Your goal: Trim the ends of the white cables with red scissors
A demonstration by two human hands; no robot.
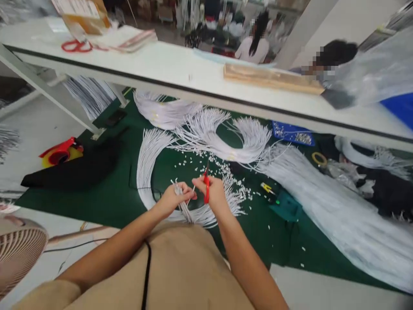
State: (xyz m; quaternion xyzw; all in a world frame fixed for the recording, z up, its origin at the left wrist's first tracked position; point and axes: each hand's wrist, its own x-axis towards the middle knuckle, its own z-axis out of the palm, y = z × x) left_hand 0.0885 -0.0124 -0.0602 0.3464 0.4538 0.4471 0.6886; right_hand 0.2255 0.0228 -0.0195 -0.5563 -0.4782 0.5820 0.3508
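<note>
My left hand (177, 198) is closed around a small bunch of white cables (183, 206), whose ends stick up above the fingers. Red-handled scissors (207, 185) sit in my right hand (213, 193), blades pointing away from me. Between the two hands, the right fingertips meet a single cable end near the left fingers. Beneath both hands a curved bundle of white cables (145, 172) lies on the green mat. Many small white bits (222, 165) are scattered just beyond my hands. Whether the scissor blades are apart cannot be made out.
More cable bundles (222, 142) lie behind, and a long one (322, 198) stretches along the right. A blue tray (292, 132) holds small parts. A teal device (285, 206) stands right of my hands, a red tape dispenser (61, 153) left. A raised white shelf (161, 64) crosses the far side.
</note>
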